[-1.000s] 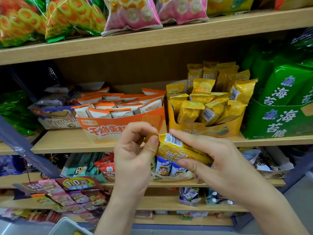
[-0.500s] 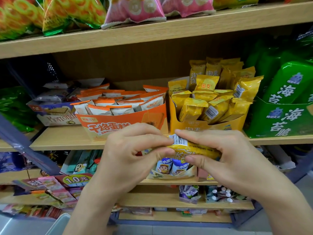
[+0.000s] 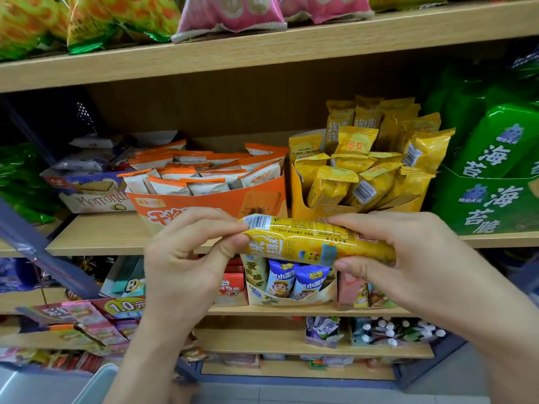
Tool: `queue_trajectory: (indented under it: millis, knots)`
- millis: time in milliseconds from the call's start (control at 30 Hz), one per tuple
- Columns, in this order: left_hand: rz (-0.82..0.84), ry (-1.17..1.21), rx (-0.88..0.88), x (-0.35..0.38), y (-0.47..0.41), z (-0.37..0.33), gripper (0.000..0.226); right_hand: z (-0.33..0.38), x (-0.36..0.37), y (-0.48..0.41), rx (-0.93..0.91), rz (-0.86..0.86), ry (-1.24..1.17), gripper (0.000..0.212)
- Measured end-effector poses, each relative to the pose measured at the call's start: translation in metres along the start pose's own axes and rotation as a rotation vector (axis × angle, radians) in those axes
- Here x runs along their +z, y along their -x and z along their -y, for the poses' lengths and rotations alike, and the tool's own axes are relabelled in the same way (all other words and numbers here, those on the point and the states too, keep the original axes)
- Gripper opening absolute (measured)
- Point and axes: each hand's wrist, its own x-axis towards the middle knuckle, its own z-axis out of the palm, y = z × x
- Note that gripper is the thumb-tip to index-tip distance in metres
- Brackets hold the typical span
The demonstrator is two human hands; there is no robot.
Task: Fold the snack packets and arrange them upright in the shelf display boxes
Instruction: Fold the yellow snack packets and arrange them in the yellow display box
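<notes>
Pale wooden shelf boards (image 3: 291,51) run across at several heights. On the top one, far up, lie puffy pink bags (image 3: 230,16), and to their left green-and-orange ring-snack bags (image 3: 87,18). A blue bar (image 3: 43,252) slants down across the left side. Below it sits a yellow "1.0" price label (image 3: 127,306). Low on the right stand small white-capped bottles (image 3: 390,330). Nearest, bottom left, is the corner of a pale tub (image 3: 96,383) above the grey floor (image 3: 291,395).
</notes>
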Motion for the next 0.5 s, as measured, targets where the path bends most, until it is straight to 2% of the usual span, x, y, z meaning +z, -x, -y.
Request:
queue_trajectory:
  millis: [67,200,367,500]
  knots:
    - [0.058,-0.136,0.063,0.001,-0.002,0.001,0.013,-0.001,0.003,-0.001,-0.036,-0.069,0.036,0.054]
    - [0.143,-0.333,0.165,0.010,0.001,-0.003,0.040,0.001,0.009,-0.002,-0.094,-0.140,0.072,0.049]
    - [0.313,-0.416,0.235,0.020,0.006,-0.012,0.038,0.001,0.012,-0.004,-0.101,-0.180,0.054,0.047]
    - [0.354,-0.386,0.236,0.027,0.009,-0.010,0.040,0.000,0.012,-0.004,-0.109,-0.174,0.053,0.044]
